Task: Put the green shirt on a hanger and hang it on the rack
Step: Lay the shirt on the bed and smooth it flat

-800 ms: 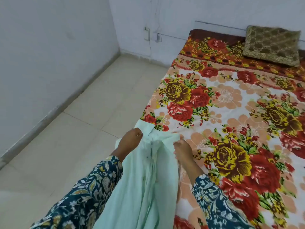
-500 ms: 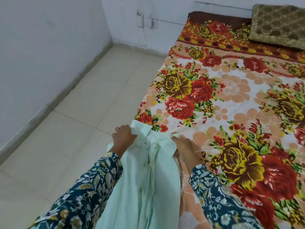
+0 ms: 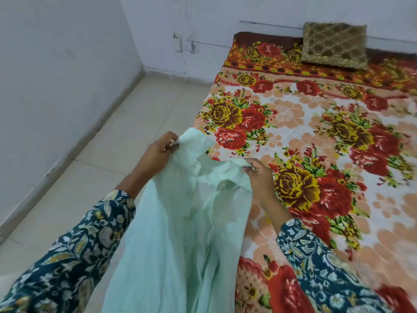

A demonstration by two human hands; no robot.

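The pale green shirt (image 3: 180, 233) hangs down in front of me over the bed's left edge, collar end up and front placket facing me. My left hand (image 3: 158, 152) pinches the left side of its collar. My right hand (image 3: 257, 175) grips the right shoulder and collar area. Both hands hold the top of the shirt spread apart. No hanger and no rack are in view.
A bed with a red and yellow flowered sheet (image 3: 327, 143) fills the right side. A brown patterned pillow (image 3: 334, 47) lies at its far end. Beige tiled floor (image 3: 101, 143) runs along the left, bounded by white walls with a socket (image 3: 178, 42).
Both hands have lifted the shirt's collar off the bed edge and pulled it wider apart. The collar opening now faces up.
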